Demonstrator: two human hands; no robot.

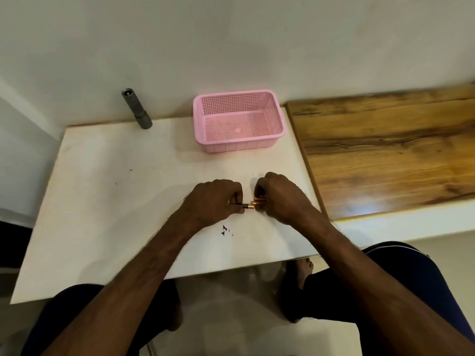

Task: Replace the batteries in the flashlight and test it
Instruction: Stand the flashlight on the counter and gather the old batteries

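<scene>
The white tabletop (102,201) is carrying everything, with a pink basket (239,146) sitting at its far edge, nothing showing inside it. To the right of the basket a wooden board (385,150) is lying alongside. Well to the left of the basket, the grey flashlight (136,109) is standing on end against the wall, with no hand touching it. In front of the basket, the left hand (216,199) is pinching one black-and-copper battery (245,206) with curled fingers, and just beside it the right hand (280,199) is gripping more batteries (259,200), their copper ends meeting the other cell. Judging by this, the task is sitting around its middle: cells are out and being sorted, while loading them, closing the flashlight and switching it on are remaining. Whether these cells are old or fresh cannot be told.
</scene>
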